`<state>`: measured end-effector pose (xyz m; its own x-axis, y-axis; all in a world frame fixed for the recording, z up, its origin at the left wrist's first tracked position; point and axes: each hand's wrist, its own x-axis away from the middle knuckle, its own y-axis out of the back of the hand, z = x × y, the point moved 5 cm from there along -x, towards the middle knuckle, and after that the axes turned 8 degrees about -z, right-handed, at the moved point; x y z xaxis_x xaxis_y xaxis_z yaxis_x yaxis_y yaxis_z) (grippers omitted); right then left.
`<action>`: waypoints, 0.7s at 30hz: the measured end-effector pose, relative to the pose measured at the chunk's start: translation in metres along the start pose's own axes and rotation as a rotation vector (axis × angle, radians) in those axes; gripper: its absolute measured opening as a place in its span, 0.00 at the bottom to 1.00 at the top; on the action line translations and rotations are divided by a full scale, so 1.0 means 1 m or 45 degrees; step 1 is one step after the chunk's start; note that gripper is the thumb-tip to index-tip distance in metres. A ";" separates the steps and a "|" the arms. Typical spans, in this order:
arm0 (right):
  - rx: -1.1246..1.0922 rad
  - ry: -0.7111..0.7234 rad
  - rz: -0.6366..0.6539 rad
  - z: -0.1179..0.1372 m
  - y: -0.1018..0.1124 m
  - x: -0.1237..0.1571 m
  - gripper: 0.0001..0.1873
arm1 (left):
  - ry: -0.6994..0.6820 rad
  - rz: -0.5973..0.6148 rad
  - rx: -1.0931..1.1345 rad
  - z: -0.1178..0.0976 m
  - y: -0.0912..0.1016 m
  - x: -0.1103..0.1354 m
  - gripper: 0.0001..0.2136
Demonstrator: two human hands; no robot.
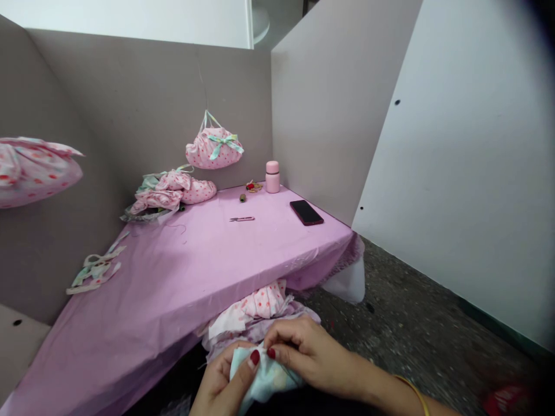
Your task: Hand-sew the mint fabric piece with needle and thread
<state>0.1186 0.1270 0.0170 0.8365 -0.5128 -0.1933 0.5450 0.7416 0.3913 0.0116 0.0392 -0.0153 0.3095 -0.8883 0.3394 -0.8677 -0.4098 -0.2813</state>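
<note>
Low in front of me, a piece of pale mint-blue cloth [266, 384] lies bunched between my two hands, close to my lap. My left hand [223, 378] pinches its upper left edge, the thumb with a dark red nail resting on top. Thumb and forefinger of my right hand [310, 352] are pinched together at the same edge, just right of the left thumb. Whether a needle or thread is in that pinch is too small to see. Just beyond my hands, pink spotted fabric [266, 300] hangs at the table's front edge.
On the pink-covered table [208, 260] are thread snips [241, 219], a thread spool [243, 198], a phone [306, 212] and a pink bottle [273, 178]. Fabric pieces [173, 193] are heaped at the back left, cloth ties [97, 268] nearer. A spotted pouch [214, 148] hangs behind. Partitions surround the table.
</note>
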 end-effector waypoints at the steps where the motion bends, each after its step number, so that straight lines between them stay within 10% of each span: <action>1: 0.028 -0.010 -0.008 0.001 0.000 0.000 0.06 | 0.000 0.006 -0.001 0.002 0.000 -0.001 0.12; 21: 0.307 0.346 -0.135 0.016 -0.005 -0.004 0.09 | -0.107 -0.020 -0.042 0.003 0.001 -0.007 0.12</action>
<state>0.1114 0.1180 0.0304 0.7785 -0.4235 -0.4632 0.6272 0.5506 0.5509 0.0099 0.0440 -0.0204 0.3531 -0.8968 0.2667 -0.8744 -0.4177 -0.2467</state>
